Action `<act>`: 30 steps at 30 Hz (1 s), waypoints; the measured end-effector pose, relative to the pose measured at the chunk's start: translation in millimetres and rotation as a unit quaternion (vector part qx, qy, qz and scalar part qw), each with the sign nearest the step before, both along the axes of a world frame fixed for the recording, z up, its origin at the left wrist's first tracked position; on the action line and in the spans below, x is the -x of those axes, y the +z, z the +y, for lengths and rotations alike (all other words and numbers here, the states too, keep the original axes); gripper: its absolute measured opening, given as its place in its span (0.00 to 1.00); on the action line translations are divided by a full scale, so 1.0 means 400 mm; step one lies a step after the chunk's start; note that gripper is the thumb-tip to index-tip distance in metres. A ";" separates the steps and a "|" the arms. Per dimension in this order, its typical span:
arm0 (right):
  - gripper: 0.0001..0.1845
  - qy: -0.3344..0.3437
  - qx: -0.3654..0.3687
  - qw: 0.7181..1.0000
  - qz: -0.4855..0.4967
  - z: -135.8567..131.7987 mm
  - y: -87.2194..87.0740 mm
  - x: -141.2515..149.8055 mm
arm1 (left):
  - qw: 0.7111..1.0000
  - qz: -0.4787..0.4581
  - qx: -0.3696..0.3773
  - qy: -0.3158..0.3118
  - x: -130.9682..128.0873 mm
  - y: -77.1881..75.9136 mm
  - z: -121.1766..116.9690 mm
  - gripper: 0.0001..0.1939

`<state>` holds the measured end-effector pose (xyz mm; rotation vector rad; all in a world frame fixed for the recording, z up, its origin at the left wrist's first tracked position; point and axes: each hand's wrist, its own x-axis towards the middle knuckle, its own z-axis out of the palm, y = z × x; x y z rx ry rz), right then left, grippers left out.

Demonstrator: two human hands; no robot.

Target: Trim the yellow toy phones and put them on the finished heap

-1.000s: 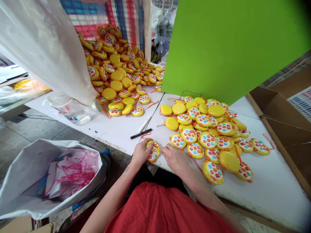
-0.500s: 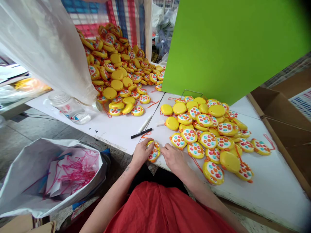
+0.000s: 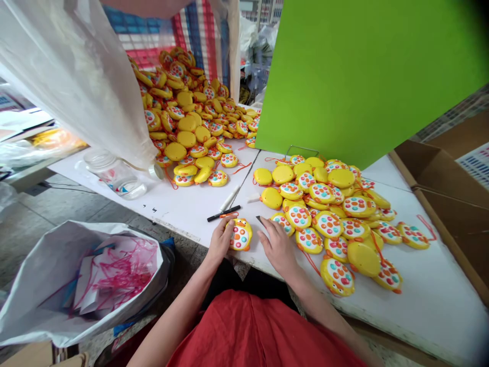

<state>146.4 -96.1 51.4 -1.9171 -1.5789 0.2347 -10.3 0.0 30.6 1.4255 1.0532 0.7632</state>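
My left hand [image 3: 218,241] grips a yellow turtle-shaped toy [image 3: 240,236] by its left side at the table's front edge. The toy's white patch with red, orange and blue dots faces up. A short gap to the right is my right hand [image 3: 279,248], with a small dark pointed thing [image 3: 260,219] jutting out at its fingertips; the rest of that thing is hidden. Just beyond my left hand lie a black pen [image 3: 223,213] and a white pen-like tube [image 3: 229,199]. A pile of the same toys [image 3: 327,223] spreads beside my right hand.
A larger heap of toys [image 3: 186,122] spills from a bag at the back left. A clear plastic jar [image 3: 114,176] lies near the left edge. A green board [image 3: 344,76] rises behind the pile. Left below stands a white bag [image 3: 34,285]; cardboard boxes [image 3: 439,199] are on the right.
My right hand has drawn slightly right and away from the toy, its fingers straightening. The toy in my left hand has turned, showing more of its dotted face.
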 end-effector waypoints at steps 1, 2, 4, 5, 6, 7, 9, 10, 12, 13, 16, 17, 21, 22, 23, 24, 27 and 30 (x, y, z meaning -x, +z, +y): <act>0.26 0.018 0.009 0.997 0.070 0.000 -0.003 0.009 | 1.000 -0.028 0.010 0.000 -0.002 0.002 -0.006 0.25; 0.30 0.039 0.022 0.988 0.145 0.001 -0.005 0.018 | 0.999 -0.051 0.015 -0.003 -0.005 0.005 -0.013 0.27; 0.34 0.068 0.046 0.955 0.285 0.004 -0.005 0.035 | 0.996 -0.089 0.023 -0.023 -0.008 0.016 -0.029 0.29; 0.35 0.071 0.055 0.935 0.344 0.005 -0.003 0.041 | 0.993 -0.105 0.030 -0.043 -0.008 0.023 -0.035 0.30; 0.34 0.066 0.063 0.916 0.390 0.008 -0.001 0.045 | 0.990 -0.115 0.035 -0.068 -0.007 0.032 -0.041 0.31; 0.32 0.055 0.069 0.901 0.424 0.010 0.000 0.047 | 0.988 -0.118 0.035 -0.096 -0.006 0.041 -0.044 0.33; 0.28 0.033 0.068 0.893 0.444 0.015 0.003 0.042 | 0.984 -0.102 0.018 -0.142 -0.002 0.057 -0.048 0.36; 0.26 0.025 0.059 0.896 0.440 0.018 0.005 0.035 | 0.983 -0.092 0.008 -0.157 -0.002 0.063 -0.048 0.37; 0.23 0.012 0.034 0.897 0.440 0.025 0.008 0.007 | 0.980 -0.089 0.011 -0.176 -0.001 0.067 -0.046 0.38; 0.23 0.003 0.022 0.892 0.451 0.030 0.011 -0.013 | 0.979 -0.091 0.021 -0.181 -0.001 0.066 -0.043 0.38; 0.24 -0.073 -0.067 0.854 0.510 0.051 0.030 -0.095 | 0.985 -0.066 0.009 -0.162 0.004 0.054 -0.017 0.33; 0.24 -0.102 -0.125 0.831 0.532 0.060 0.039 -0.123 | 0.989 -0.039 -0.022 -0.144 0.006 0.050 0.000 0.30; 0.24 -0.112 -0.279 0.725 0.620 0.079 0.064 -0.176 | 0.971 0.102 -0.207 -0.062 0.007 0.043 0.120 0.18; 0.25 -0.092 -0.259 0.718 0.639 0.079 0.061 -0.164 | 0.957 0.140 -0.250 -0.045 0.001 0.044 0.160 0.18; 0.25 -0.070 -0.221 0.722 0.651 0.076 0.054 -0.142 | 0.939 0.181 -0.292 -0.029 -0.007 0.045 0.201 0.18; 0.24 -0.043 -0.167 0.735 0.656 0.072 0.041 -0.112 | 0.917 0.227 -0.328 -0.018 -0.018 0.046 0.241 0.20; 0.23 0.048 0.008 0.797 0.602 0.057 -0.017 -0.010 | 0.860 0.343 -0.377 -0.004 -0.054 0.043 0.343 0.22; 0.20 0.110 0.043 0.881 0.459 0.049 -0.076 0.053 | 0.849 0.368 -0.378 0.000 -0.077 0.034 0.402 0.19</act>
